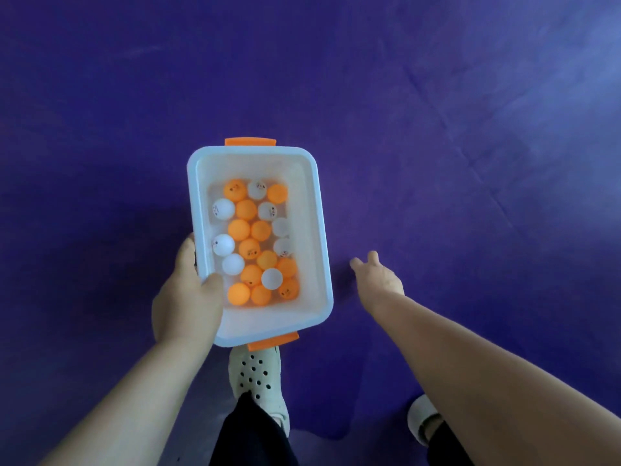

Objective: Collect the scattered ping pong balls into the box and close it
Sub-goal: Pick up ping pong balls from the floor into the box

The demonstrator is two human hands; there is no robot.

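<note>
A translucent white box [312, 210] with orange clips at both short ends is held above the purple floor, open, with no lid in view. Several orange and white ping pong balls [250, 248] lie in its bottom. My left hand [186, 297] grips the box's left rim near the closer corner, thumb inside the wall. My right hand [378, 280] is stretched out to the right of the box, fingers apart and holding nothing. I see no loose balls on the floor.
A purple mat [437, 146] with faint creases covers the whole floor. My two feet in pale perforated clogs [257, 381] stand below the box, the right one [421, 418] at the lower right edge.
</note>
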